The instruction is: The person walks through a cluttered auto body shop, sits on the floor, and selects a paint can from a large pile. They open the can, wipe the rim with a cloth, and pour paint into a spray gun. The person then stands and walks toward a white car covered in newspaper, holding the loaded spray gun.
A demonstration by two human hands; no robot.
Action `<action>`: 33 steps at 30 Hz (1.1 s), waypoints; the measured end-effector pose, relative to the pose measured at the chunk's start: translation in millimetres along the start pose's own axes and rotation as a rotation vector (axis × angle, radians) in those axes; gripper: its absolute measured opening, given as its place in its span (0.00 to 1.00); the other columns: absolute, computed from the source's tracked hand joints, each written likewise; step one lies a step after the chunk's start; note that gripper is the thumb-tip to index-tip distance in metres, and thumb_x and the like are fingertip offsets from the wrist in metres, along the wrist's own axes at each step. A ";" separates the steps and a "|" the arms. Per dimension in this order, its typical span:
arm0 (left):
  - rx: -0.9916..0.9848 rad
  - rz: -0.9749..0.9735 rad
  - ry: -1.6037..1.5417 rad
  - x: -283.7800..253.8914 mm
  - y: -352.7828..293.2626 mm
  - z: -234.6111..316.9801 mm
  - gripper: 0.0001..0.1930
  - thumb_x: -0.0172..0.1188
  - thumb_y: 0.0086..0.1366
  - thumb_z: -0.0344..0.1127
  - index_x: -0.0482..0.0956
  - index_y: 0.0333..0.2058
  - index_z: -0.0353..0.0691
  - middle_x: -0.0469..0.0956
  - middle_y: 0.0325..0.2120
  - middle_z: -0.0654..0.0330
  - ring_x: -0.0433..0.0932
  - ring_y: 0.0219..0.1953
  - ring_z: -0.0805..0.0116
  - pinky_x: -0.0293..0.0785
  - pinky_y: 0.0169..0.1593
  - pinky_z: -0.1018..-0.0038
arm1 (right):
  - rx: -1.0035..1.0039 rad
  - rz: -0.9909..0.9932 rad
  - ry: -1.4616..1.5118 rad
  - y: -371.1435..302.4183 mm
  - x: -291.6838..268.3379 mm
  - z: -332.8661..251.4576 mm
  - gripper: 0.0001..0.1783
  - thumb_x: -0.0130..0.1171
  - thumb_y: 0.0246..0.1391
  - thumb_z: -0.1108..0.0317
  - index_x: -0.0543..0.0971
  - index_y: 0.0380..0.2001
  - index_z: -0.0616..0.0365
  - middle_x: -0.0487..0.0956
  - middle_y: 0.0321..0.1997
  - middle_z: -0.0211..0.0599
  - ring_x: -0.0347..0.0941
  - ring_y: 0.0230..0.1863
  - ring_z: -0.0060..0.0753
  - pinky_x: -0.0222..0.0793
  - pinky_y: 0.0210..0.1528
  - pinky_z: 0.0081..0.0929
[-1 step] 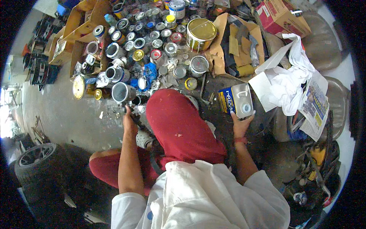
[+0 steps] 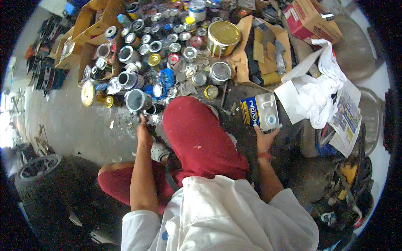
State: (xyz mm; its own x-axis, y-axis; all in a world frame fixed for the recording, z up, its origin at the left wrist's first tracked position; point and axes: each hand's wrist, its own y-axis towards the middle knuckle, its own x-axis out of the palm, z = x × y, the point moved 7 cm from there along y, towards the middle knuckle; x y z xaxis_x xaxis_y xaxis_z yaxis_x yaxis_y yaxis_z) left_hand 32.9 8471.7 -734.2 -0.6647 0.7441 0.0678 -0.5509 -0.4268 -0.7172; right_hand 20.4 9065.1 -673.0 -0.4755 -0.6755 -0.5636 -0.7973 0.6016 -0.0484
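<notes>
My left hand [image 2: 144,130] is closed around a dark-handled tool that looks like a spray gun. An open round grey cup [image 2: 138,100] stands just beyond the fingers, its mouth facing up toward me. How the cup joins the tool is hard to make out. To the right of my raised knee, my right hand [image 2: 266,136] grips the near end of a rectangular metal can [image 2: 263,109]. This can has a blue and yellow label, a moulded handle and a round pale cap near my fingers.
Several paint cans and lids crowd the floor ahead, including a large gold-lidded can [image 2: 223,37]. Cardboard boxes [image 2: 94,19] stand at the far left. A torn carton [image 2: 243,58], white cloth [image 2: 320,98] and newspaper [image 2: 346,117] lie to the right. A tyre [image 2: 54,180] is at the left.
The surroundings have shifted very slightly down and right in the view. Both hands keep their holds, with hardly any movement.
</notes>
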 end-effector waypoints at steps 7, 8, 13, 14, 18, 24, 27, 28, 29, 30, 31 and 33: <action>-0.002 0.107 0.195 -5.9 1.1 -42.7 0.46 0.56 0.72 0.65 0.53 0.75 0.39 0.75 0.56 0.51 0.75 0.42 0.62 0.72 0.48 0.64 | -0.061 0.166 -0.008 -49.9 -40.3 -62.6 0.46 0.69 0.62 0.67 0.52 0.74 0.61 0.61 0.70 0.55 0.61 0.70 0.47 0.63 0.68 0.41; 0.048 0.035 0.185 4.0 3.1 -45.4 0.47 0.57 0.72 0.65 0.51 0.76 0.40 0.74 0.60 0.47 0.76 0.47 0.60 0.73 0.52 0.61 | -0.157 0.141 0.086 -40.6 -32.5 -88.0 0.44 0.67 0.63 0.69 0.52 0.74 0.62 0.62 0.69 0.54 0.61 0.70 0.47 0.64 0.68 0.40; 0.070 -0.030 0.484 19.6 7.9 -65.2 0.49 0.59 0.71 0.65 0.49 0.75 0.38 0.74 0.59 0.47 0.77 0.54 0.54 0.73 0.58 0.58 | -0.480 0.008 0.313 -17.3 -5.6 -225.3 0.41 0.66 0.62 0.72 0.54 0.72 0.62 0.65 0.69 0.53 0.65 0.69 0.46 0.65 0.70 0.42; 0.059 -0.044 0.488 22.6 7.6 -70.9 0.52 0.60 0.69 0.66 0.46 0.75 0.38 0.74 0.60 0.46 0.77 0.55 0.54 0.74 0.56 0.58 | -0.564 -0.071 0.356 -18.2 4.8 -257.3 0.42 0.66 0.62 0.71 0.54 0.72 0.62 0.66 0.69 0.52 0.66 0.69 0.47 0.66 0.70 0.44; 0.035 -0.088 0.518 28.1 15.2 -84.4 0.54 0.61 0.67 0.69 0.45 0.75 0.38 0.76 0.55 0.44 0.81 0.45 0.57 0.76 0.47 0.57 | -0.881 -0.274 0.352 -40.4 57.4 -371.7 0.36 0.68 0.61 0.68 0.62 0.67 0.64 0.70 0.67 0.49 0.69 0.67 0.44 0.66 0.70 0.43; -0.039 -0.073 0.603 29.5 32.5 -104.4 0.50 0.62 0.69 0.62 0.50 0.73 0.29 0.74 0.61 0.38 0.77 0.58 0.49 0.71 0.61 0.60 | -0.842 -0.401 0.251 -44.9 135.3 -428.6 0.26 0.71 0.59 0.68 0.74 0.57 0.64 0.78 0.57 0.45 0.76 0.58 0.39 0.72 0.62 0.38; -0.050 -0.066 0.560 33.3 39.9 -115.0 0.50 0.63 0.69 0.61 0.51 0.72 0.29 0.72 0.63 0.36 0.72 0.65 0.46 0.67 0.66 0.59 | -0.721 -0.427 0.299 -37.8 148.5 -418.2 0.26 0.72 0.58 0.69 0.75 0.57 0.62 0.80 0.52 0.43 0.78 0.54 0.37 0.73 0.58 0.36; -0.095 -0.105 0.479 36.5 43.3 -123.1 0.50 0.63 0.69 0.61 0.51 0.72 0.29 0.71 0.64 0.35 0.70 0.67 0.44 0.65 0.68 0.59 | -0.704 -0.410 0.326 -34.7 149.3 -415.6 0.25 0.72 0.58 0.66 0.76 0.55 0.61 0.82 0.49 0.42 0.78 0.52 0.38 0.73 0.59 0.37; -0.087 -0.077 0.528 34.5 47.7 -127.9 0.50 0.64 0.68 0.61 0.51 0.72 0.29 0.70 0.64 0.35 0.70 0.67 0.44 0.65 0.68 0.59 | -0.738 -0.423 0.288 -35.3 151.8 -415.3 0.24 0.72 0.58 0.65 0.77 0.55 0.61 0.82 0.50 0.42 0.78 0.52 0.39 0.73 0.58 0.37; -0.075 -0.054 0.579 32.4 52.8 -133.1 0.50 0.64 0.68 0.60 0.51 0.72 0.29 0.70 0.64 0.34 0.70 0.67 0.44 0.66 0.68 0.59 | -0.749 -0.416 0.252 -34.6 154.5 -414.8 0.24 0.72 0.57 0.65 0.77 0.54 0.61 0.82 0.50 0.43 0.79 0.52 0.40 0.73 0.58 0.38; -0.058 -0.042 0.632 30.7 59.1 -138.1 0.50 0.65 0.68 0.60 0.51 0.72 0.29 0.70 0.64 0.34 0.71 0.66 0.44 0.66 0.68 0.58 | -0.752 -0.393 0.215 -33.4 156.4 -414.7 0.24 0.72 0.57 0.64 0.77 0.53 0.61 0.82 0.50 0.43 0.79 0.51 0.42 0.73 0.58 0.39; -0.081 -0.077 0.622 28.9 72.3 -152.2 0.51 0.66 0.67 0.61 0.51 0.71 0.28 0.70 0.63 0.36 0.71 0.65 0.44 0.67 0.67 0.58 | -0.821 -0.427 0.184 -36.4 165.4 -419.6 0.24 0.73 0.56 0.62 0.78 0.52 0.61 0.82 0.51 0.44 0.79 0.52 0.45 0.73 0.57 0.40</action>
State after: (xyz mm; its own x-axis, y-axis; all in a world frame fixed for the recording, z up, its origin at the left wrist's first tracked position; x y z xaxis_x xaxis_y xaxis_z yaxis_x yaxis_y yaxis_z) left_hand 50.7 8540.5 -889.7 -0.1930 0.9413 -0.2769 -0.5293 -0.3375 -0.7784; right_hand -185.2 8752.5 -418.5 -0.0777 -0.8685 -0.4896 -0.8968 -0.1536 0.4148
